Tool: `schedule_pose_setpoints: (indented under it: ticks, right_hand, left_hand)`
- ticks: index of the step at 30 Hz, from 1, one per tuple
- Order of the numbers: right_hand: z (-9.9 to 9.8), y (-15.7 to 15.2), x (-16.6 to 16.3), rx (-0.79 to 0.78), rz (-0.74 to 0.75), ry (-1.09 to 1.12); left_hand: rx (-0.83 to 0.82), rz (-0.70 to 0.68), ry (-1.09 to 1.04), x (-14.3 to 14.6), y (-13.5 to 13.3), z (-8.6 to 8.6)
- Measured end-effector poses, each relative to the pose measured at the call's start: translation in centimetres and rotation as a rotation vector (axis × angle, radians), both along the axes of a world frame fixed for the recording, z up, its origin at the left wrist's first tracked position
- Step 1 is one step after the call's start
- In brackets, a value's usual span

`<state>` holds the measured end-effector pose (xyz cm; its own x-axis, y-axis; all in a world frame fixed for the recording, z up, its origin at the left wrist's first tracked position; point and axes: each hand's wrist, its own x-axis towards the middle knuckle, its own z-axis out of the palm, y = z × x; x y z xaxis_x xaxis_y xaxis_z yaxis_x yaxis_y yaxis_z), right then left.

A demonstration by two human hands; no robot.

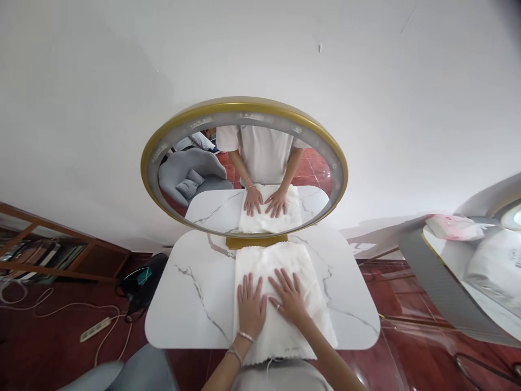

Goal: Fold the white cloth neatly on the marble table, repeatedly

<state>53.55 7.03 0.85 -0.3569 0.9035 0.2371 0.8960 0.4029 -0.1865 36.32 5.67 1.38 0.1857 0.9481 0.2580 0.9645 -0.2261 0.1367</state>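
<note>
Your fingers [248, 287] lie spread and flat, gripping nothing. Your left hand [251, 308] and right hand [290, 302] press side by side on the white, nubbly woven cloth [280, 259], probably to hold it smooth. It runs from the centre of the white grey-veined marble table [191, 309] to 6 o'clock, overhanging that edge with loose threads. The round gold-rimmed mirror [244, 104] stands at 12 o'clock.

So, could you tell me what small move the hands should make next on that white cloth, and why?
Probably slide the left hand and right hand apart across the cloth, smoothing it toward its sides. Both lie flat, side by side at its middle, and it lies spread on the table with its near edge overhanging.
</note>
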Motion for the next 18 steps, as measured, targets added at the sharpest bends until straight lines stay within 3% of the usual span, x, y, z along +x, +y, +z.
schedule_pose_setpoints:
  ticks: [9,14,18]
  right_hand:
    - [-0.5,-4.6,6.1,0.017,-0.272,-0.039]
    - [-0.9,-7.8,6.4,0.002,-0.394,-0.055]
    - [-0.9,-8.6,5.9,-0.018,-0.445,-0.011]
  left_hand:
    - [-0.141,-0.305,-0.098,6.0,0.5,0.2]
    - [-0.176,-0.468,-0.098,5.9,0.1,-0.3]
    - [-0.159,-0.510,-0.095,5.3,-0.3,-0.9]
